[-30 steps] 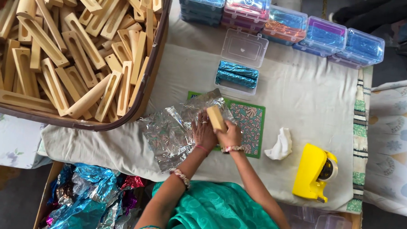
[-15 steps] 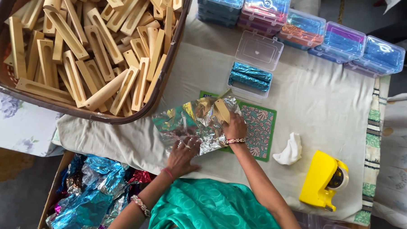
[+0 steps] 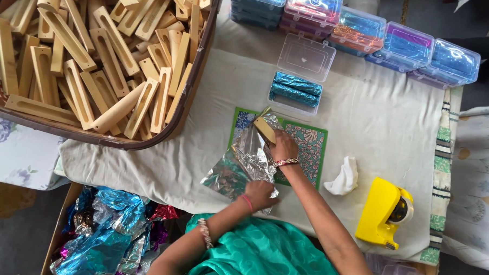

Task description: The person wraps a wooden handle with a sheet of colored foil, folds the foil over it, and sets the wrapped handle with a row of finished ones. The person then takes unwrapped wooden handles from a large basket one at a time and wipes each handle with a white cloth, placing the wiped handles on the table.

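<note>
right hand clamped on a short pale wooden block at the top edge of a crinkled silver foil sheet, fingers closed over block and foil together; left hand pinching the sheet's near edge, thumb and fingers pressed shut on it; half a second ago lying flatter on the foil's left side, a second ago up beside the other hand at the block; now drawn back toward the body, foil pulled taut between the two grips; looks like stretching ahead of a wrap; all resting on a green patterned mat over a beige cloth-covered table.

clear plastic box with two blue foil-wrapped sticks just past the mat's far edge; large brown basket of slotted wooden pieces to the left, rim near; crumpled white tissue and yellow tape dispenser to the right; open cloth between mat and dispenser; table's near edge just under the left hand, carton of loose coloured foil below.
</note>
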